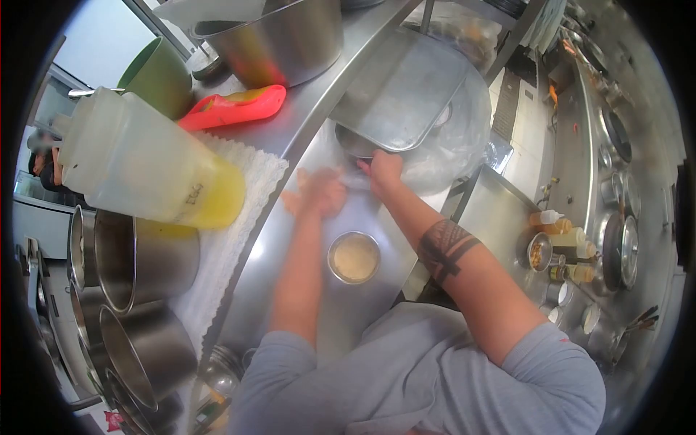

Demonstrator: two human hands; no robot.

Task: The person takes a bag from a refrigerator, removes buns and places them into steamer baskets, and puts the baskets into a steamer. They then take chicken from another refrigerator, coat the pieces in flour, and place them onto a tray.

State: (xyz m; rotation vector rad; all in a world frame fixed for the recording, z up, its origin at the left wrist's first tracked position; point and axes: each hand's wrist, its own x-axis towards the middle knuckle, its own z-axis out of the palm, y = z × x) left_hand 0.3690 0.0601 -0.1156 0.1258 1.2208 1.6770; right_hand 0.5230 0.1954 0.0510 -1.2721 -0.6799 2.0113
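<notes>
Nearest me, a small steel bowl (354,257) of pale crumb sits on the steel counter (290,290) between my two forearms, at 6 o'clock from the hands. I judge this the first hazard: either elbow drawing back could clip it and spill the crumb.

Next out, my left hand (319,192) is a blur of motion over the counter. I cannot tell if it is spread, closed or holding anything. A hand moving that fast so close to the right one could knock it.

My right hand (382,170) sits just beside it at 2 o'clock, fingers curled down at the rim of a steel bowl (353,143). Whether they pinch the rim or only the clear plastic film (453,148) bunched there, I cannot tell. A flat steel tray (399,90) rests tilted on top of that bowl at 12 o'clock. A tug on the bowl or film could slide the tray off.

Farther away, at 9 o'clock, a squeeze bottle (145,163) part full of yellow liquid lies on its side on a white cloth (239,196) at the shelf's edge. It could roll off onto the counter if the shelf is jolted.
</notes>
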